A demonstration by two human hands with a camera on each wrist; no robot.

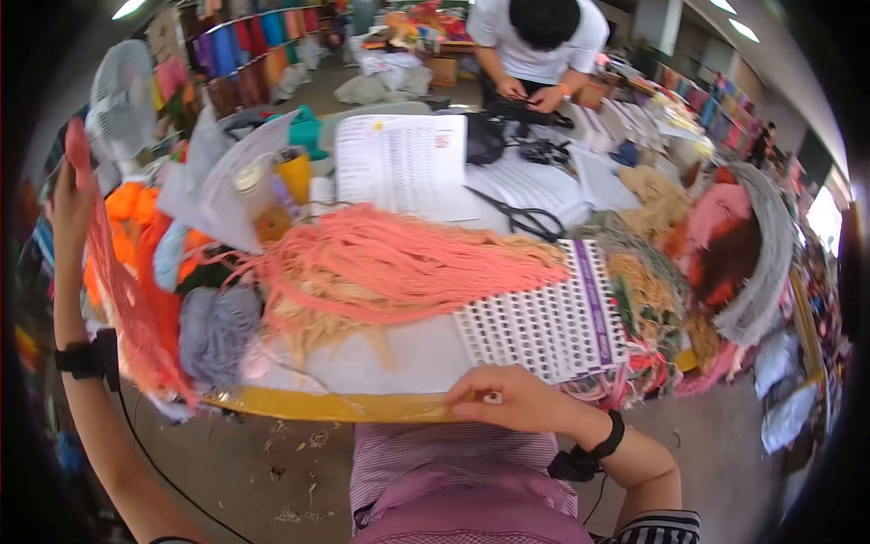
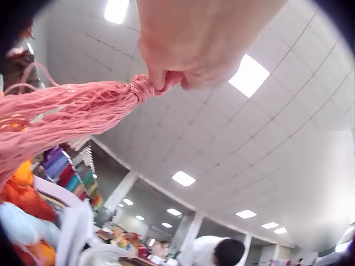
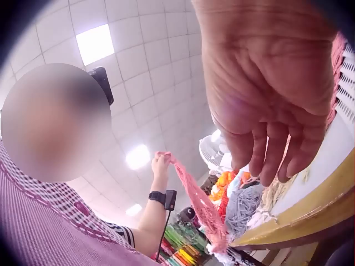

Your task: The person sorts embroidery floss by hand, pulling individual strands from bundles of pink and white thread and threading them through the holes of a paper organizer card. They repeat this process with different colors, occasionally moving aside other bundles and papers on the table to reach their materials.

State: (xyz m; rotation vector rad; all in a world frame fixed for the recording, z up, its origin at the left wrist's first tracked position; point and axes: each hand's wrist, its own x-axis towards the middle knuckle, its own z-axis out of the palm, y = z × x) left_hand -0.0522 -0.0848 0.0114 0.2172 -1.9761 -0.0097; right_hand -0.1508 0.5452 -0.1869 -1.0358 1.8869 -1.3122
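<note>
Raised at the far left, my left hand [image 1: 71,204] grips the knotted top of a pink yarn bundle [image 1: 113,263]; the strands hang down beside the table. In the left wrist view the fingers pinch the bundle [image 2: 72,105] at its knot. My right hand [image 1: 512,397] is over the table's yellow front edge, fingers loosely bent and holding nothing; its palm [image 3: 266,94] shows in the right wrist view. A coral yarn bundle [image 1: 408,263] lies across the table over beige yarn [image 1: 335,322] and a white card with rows of dark holes [image 1: 535,331].
Black scissors [image 1: 521,218] and printed sheets [image 1: 399,163] lie behind the coral yarn. Grey-blue yarn [image 1: 216,331] and orange yarn [image 1: 131,213] are at the left, more yarn piles [image 1: 648,290] at the right. A person in a white shirt [image 1: 539,41] stands across the table.
</note>
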